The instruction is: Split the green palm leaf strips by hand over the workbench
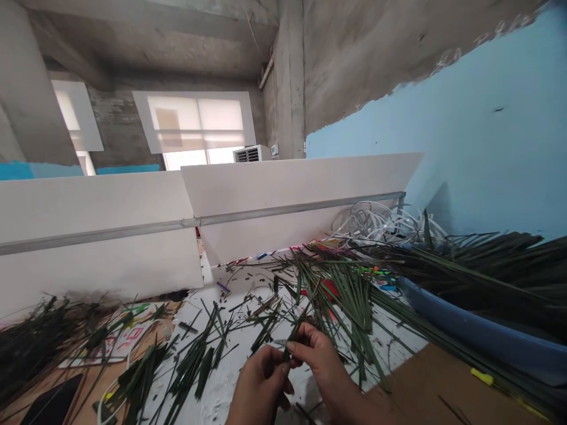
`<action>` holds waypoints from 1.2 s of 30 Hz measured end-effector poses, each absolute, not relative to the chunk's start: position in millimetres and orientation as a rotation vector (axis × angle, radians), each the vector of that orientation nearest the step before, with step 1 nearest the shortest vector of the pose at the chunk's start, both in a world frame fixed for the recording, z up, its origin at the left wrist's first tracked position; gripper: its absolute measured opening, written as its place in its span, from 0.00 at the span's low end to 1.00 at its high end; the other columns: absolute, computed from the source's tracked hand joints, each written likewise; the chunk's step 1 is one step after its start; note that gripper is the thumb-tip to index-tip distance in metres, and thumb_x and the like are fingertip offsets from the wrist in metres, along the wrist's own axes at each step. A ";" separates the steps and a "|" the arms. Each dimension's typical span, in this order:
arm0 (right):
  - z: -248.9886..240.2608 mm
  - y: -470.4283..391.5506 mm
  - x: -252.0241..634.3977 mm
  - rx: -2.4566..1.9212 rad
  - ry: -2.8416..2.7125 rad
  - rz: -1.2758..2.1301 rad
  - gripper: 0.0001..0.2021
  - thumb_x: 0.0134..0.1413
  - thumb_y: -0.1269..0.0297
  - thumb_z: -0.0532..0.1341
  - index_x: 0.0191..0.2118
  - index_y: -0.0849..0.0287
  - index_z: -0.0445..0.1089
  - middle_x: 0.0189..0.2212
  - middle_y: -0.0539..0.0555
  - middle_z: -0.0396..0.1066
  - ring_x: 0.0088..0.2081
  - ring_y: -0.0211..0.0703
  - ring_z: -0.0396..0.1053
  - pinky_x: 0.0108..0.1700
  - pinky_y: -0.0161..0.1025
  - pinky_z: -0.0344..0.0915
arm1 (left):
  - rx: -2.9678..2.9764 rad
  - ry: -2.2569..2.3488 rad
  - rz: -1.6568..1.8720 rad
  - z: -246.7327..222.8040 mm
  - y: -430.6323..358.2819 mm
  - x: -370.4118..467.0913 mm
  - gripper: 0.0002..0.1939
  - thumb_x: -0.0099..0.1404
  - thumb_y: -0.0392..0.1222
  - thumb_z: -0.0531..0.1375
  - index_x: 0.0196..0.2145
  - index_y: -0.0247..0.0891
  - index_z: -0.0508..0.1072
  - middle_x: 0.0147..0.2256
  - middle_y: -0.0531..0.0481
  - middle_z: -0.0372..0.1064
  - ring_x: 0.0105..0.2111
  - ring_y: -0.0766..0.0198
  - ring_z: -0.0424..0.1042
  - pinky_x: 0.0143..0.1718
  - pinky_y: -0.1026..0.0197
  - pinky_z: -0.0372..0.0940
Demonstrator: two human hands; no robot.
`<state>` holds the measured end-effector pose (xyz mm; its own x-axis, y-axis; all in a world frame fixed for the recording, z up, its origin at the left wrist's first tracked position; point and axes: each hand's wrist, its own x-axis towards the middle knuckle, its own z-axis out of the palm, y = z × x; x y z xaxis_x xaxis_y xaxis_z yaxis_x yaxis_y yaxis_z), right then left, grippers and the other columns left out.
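Note:
My left hand [261, 383] and my right hand [322, 361] meet low in the middle of the view, fingers pinched. Between their fingertips is a narrow dark green leaf strip [287, 353], gripped from both sides. A small pale, shiny pointed piece shows by the left fingertips; its kind is too small to tell. Just beyond my hands lies a spread of long green leaf strips [354, 295] on the white surface [239, 354]. Shorter cut leaf strips [190, 366] lie to the left of my left hand.
On the right, a blue tub [478, 336] holds a heap of long dark leaves [496, 265]. Behind it are coiled white cables [376, 221]. White panels [283, 189] stand along the back. A dark leaf pile [35, 342] and a black flat object [53, 404] lie at left.

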<state>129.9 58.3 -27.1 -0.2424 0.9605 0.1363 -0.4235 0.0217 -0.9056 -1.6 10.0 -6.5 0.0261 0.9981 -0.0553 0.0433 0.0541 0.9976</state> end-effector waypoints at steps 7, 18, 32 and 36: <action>-16.8 53.2 133.1 -0.701 -1.198 1.539 0.13 0.38 0.57 0.71 0.26 0.60 0.70 0.21 0.48 0.67 0.23 0.36 0.61 0.25 0.33 0.57 | 1.214 1.240 1.083 -5.4 8.9 -4.6 0.21 0.49 0.58 0.66 0.25 0.39 0.65 0.15 0.56 0.64 0.15 0.70 0.60 0.16 0.67 0.58; -9.1 74.5 154.2 -0.757 -0.930 1.397 0.16 0.38 0.56 0.73 0.29 0.59 0.70 0.24 0.46 0.65 0.24 0.34 0.59 0.26 0.32 0.60 | 1.174 1.213 0.933 -3.4 7.1 0.7 0.25 0.44 0.61 0.68 0.25 0.39 0.63 0.14 0.55 0.65 0.12 0.70 0.60 0.15 0.67 0.55; -13.6 80.3 156.0 -0.868 -1.202 1.335 0.18 0.44 0.48 0.67 0.31 0.59 0.70 0.26 0.50 0.70 0.25 0.40 0.65 0.30 0.37 0.63 | 1.204 1.296 1.087 -2.2 13.0 -18.8 0.23 0.50 0.62 0.64 0.26 0.37 0.68 0.14 0.54 0.66 0.10 0.72 0.55 0.13 0.68 0.49; -23.6 92.0 169.1 -1.077 -1.702 0.968 0.07 0.48 0.63 0.63 0.34 0.57 0.73 0.31 0.52 0.73 0.35 0.46 0.68 0.37 0.39 0.62 | 1.167 1.358 1.147 -2.6 21.9 -42.5 0.23 0.49 0.61 0.65 0.25 0.37 0.68 0.13 0.54 0.65 0.10 0.72 0.55 0.13 0.69 0.47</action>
<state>169.1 92.0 -23.6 -0.2407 0.9344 0.2626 0.2523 0.3215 -0.9127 -42.5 21.9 -2.6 -0.0672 0.9936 -0.0903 0.0775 0.0955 0.9924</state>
